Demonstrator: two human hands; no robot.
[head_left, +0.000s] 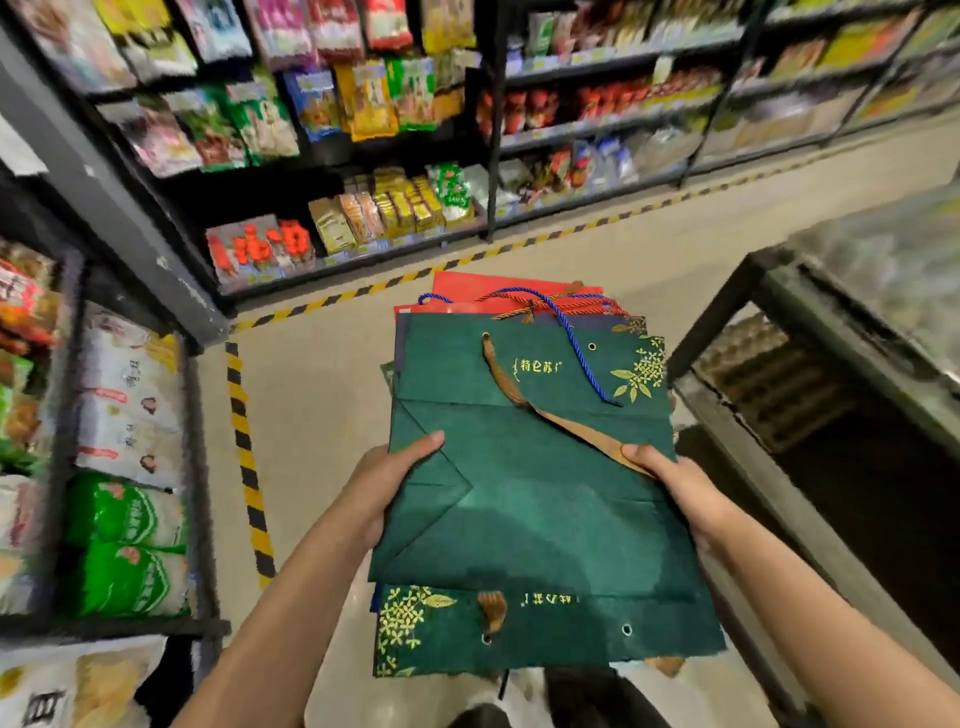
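I carry a flat stack of folded paper gift bags in front of me. The top bag (540, 467) is dark green with gold flowers and a tan ribbon handle (550, 415). Under it lie another green bag (545, 634), a navy one and a red one (498, 288) with blue and red cord handles. My left hand (384, 478) grips the stack's left edge, thumb on top. My right hand (670, 478) grips the right edge, thumb pressing on the ribbon.
Shop shelves (363, 208) full of packaged snacks stand ahead and along the back. A rack of rice sacks (130, 467) is at my left. A dark metal table (779, 322) is at my right. Yellow-black tape (249, 457) marks the concrete floor.
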